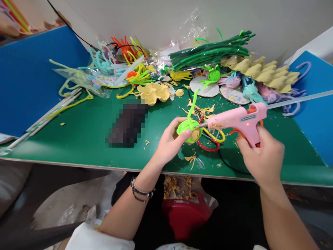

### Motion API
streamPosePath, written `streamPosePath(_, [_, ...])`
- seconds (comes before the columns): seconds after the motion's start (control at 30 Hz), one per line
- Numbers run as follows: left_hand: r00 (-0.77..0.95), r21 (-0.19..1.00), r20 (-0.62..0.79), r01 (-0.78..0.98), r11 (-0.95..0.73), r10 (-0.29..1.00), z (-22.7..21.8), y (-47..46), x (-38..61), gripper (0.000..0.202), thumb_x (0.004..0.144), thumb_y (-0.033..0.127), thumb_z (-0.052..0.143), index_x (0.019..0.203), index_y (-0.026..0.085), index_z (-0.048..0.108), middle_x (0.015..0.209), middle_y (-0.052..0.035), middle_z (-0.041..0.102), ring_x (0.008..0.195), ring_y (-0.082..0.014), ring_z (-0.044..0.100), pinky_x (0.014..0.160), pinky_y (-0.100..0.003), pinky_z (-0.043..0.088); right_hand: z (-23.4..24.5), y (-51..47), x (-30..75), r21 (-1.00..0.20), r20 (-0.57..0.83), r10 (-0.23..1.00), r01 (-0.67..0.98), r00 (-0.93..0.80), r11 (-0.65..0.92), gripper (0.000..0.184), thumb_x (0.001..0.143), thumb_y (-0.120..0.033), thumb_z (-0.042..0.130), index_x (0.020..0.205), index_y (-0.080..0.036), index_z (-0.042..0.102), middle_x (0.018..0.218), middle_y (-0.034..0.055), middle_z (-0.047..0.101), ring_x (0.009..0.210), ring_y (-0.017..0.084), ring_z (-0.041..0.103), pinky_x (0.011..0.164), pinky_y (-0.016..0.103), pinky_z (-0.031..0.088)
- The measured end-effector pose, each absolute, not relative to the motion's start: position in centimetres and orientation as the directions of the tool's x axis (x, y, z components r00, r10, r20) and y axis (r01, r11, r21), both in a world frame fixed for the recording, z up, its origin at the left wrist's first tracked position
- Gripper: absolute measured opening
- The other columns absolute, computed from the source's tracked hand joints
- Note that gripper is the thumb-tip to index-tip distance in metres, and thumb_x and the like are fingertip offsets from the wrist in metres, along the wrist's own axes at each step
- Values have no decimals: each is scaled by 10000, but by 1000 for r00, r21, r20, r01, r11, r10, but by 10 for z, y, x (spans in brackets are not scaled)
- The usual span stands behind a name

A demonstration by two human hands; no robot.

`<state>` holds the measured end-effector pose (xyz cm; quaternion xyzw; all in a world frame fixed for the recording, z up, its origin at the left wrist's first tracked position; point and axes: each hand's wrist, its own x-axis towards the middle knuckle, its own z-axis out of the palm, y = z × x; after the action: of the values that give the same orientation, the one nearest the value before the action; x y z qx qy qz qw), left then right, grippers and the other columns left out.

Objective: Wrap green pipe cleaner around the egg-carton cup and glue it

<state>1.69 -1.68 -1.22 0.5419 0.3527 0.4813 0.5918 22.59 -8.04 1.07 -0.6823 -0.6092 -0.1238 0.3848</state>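
Above the green table (pixel 88 132), left hand (pixel 170 140) curls around fuzzy lime-green piece (pixel 184 126); right hand (pixel 265 156) grips glue gun (pixel 234 117).

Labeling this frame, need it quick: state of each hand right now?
Left hand: closed, holding the bright green fuzzy piece.
Right hand: closed around the handle of the pink glue gun.

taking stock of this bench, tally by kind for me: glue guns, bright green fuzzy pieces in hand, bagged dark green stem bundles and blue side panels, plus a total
Glue gun: 1, in the right hand
Bright green fuzzy piece: 1, in the left hand
Dark green stem bundle: 1
Blue panels: 2, left panel and right panel
Total: 5
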Motion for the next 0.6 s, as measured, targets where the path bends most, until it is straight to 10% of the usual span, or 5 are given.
streamPosePath(0.6, [339,954,64,-296,42,939,-17,-16,18,415,724,445,710,998,175,553,878,-13,583,717,-117,567,553,-211,537,10,-79,223,-375,637,726,927,259,-2,231,718,-391,637,657,-218,498,481,-46,450,410,105,360,454,251,308])
